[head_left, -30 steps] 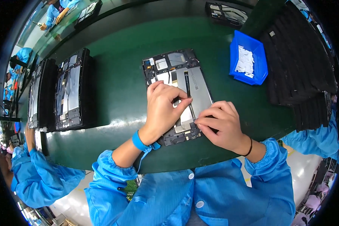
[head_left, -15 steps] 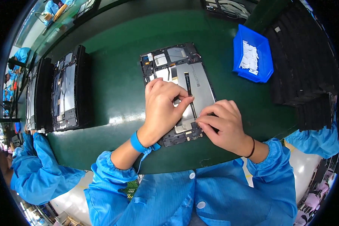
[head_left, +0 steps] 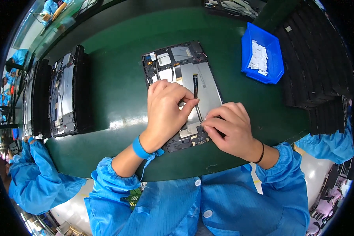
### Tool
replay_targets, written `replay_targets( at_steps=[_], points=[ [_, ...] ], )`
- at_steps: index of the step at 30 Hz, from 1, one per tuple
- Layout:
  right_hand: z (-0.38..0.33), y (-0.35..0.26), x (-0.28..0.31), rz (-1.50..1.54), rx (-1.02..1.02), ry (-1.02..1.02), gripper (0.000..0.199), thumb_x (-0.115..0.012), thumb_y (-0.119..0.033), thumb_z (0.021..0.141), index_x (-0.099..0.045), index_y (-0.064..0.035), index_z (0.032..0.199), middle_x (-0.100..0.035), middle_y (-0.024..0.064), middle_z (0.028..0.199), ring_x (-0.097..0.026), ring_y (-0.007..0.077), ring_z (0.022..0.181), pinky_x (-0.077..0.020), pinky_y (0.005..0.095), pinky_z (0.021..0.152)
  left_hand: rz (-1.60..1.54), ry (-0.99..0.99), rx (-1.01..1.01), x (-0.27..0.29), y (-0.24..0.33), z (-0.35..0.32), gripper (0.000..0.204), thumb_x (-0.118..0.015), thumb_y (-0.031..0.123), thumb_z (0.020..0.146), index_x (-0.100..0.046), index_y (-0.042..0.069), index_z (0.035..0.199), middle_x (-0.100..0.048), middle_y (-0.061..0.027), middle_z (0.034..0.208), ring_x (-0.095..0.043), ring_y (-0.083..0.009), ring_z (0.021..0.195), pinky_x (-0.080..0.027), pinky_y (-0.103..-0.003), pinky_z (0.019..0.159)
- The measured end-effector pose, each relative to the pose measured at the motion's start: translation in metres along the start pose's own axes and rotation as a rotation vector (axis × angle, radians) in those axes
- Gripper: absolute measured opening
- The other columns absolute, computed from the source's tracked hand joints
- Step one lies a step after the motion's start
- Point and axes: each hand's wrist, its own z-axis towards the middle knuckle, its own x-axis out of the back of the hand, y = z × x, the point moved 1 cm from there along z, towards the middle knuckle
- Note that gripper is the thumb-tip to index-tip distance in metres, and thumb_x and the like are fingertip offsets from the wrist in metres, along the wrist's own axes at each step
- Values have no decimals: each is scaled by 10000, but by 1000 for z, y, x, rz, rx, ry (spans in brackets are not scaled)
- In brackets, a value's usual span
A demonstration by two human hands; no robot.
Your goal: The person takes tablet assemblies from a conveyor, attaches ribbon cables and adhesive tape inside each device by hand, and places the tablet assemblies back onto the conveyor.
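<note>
Both hands press on the open tablet point(head_left: 183, 92) lying mid-mat. Right hand point(head_left: 232, 131) pinches a thin strip at its lower edge; left hand point(head_left: 167, 112) pins it with its fingertips. A skewed pull could crease the black cable point(head_left: 195, 84) beyond.

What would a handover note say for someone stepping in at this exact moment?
Left hand: resting on the opened tablet, its forefinger pressing by the thin black ribbon cable.
Right hand: fingertips pinched at the tablet's lower edge, on a small part too hidden to identify.
Things: the tablet lies back-open in the middle of the green mat. Blue bin with white pieces sits to the upper right; a stack of dark trays beyond it; more opened tablets stand at the left.
Done: cover is off, the insides are exposed.
Left: both hands are on the cable area, so that step looks unfinished; the back is not yet closed.
</note>
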Motion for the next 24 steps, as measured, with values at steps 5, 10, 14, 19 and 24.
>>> replay_targets(
  at_steps=[5,10,14,19,24],
  points=[
    [-1,0,0,4,4,1,117,-720,-110,722,-656,-139,816,-580,-21,844,-525,198,809,-364,352,692,4,-10,6,-1,0,0,126,-769,136,690,-649,101,676,-572,7,652,-526,-217,768,-358,-371,850],
    [-2,-3,1,-84,48,-33,109,-705,-135,738,-656,-128,836,-599,6,982,-538,217,981,-393,364,792,29,-23,14,-1,2,0,125,-770,135,683,-649,104,675,-572,9,653,-527,-219,769,-361,-376,855],
    [0,-6,3,-186,90,-39,111,-699,-148,743,-660,-122,844,-593,23,1080,-515,231,1098,-386,379,862,50,-8,12,-2,2,0,122,-768,130,679,-648,106,668,-571,9,650,-527,-221,770,-363,-378,857],
    [2,-6,4,-130,39,-45,105,-709,-148,732,-673,-124,828,-590,34,1084,-510,239,1114,-367,389,887,50,-44,-3,1,0,0,197,-803,177,642,-654,115,755,-566,20,683,-530,-215,794,-343,-404,953],
    [0,-3,2,-87,-4,-26,101,-716,-144,725,-677,-133,817,-582,23,1018,-524,237,1055,-363,391,871,76,-105,21,5,7,0,470,-858,249,564,-626,110,948,-572,-4,788,-523,-237,865,-277,-460,1047]
  ],
)
